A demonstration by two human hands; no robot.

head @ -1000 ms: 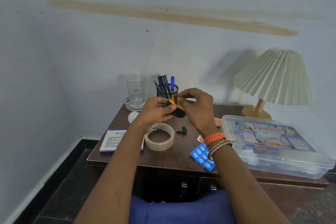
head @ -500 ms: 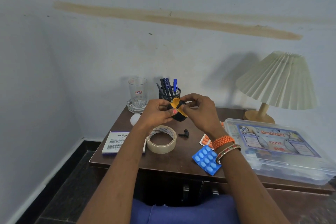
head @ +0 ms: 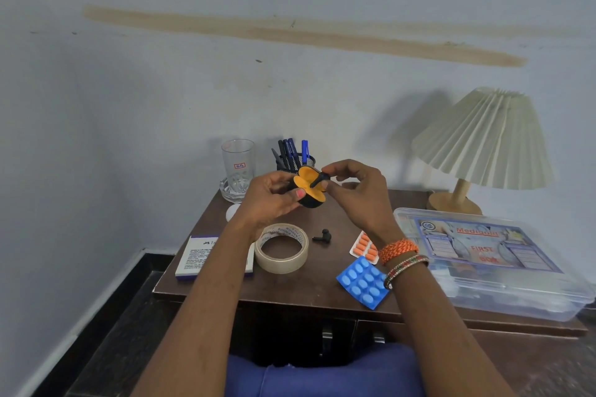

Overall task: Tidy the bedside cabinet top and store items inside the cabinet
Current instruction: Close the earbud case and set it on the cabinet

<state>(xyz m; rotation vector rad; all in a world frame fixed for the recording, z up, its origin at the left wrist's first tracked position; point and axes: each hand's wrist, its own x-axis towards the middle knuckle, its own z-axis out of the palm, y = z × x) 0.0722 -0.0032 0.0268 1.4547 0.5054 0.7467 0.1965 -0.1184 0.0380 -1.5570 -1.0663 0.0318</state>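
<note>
My left hand (head: 274,198) grips a black earbud case (head: 310,191) with an orange inside, its lid open, above the dark wooden cabinet top (head: 309,284). My right hand (head: 358,193) pinches a black earbud (head: 319,179) at the case's opening. A second black earbud (head: 322,236) lies on the top. Beside it lie a tape roll (head: 281,248), an orange pill strip (head: 365,247), a blue pill strip (head: 362,282) and a white box (head: 201,258).
A clear first aid box (head: 490,263) fills the right side, with a pleated lamp (head: 483,142) behind it. At the back stand a glass (head: 238,167) and a mesh pen holder (head: 295,156). Cabinet door handles (head: 327,335) show below the front edge. The wall is close on the left.
The case lid has swung fully open, showing the orange inside. My right hand now holds an earbud at the opening. Both hands sit slightly higher in the frame.
</note>
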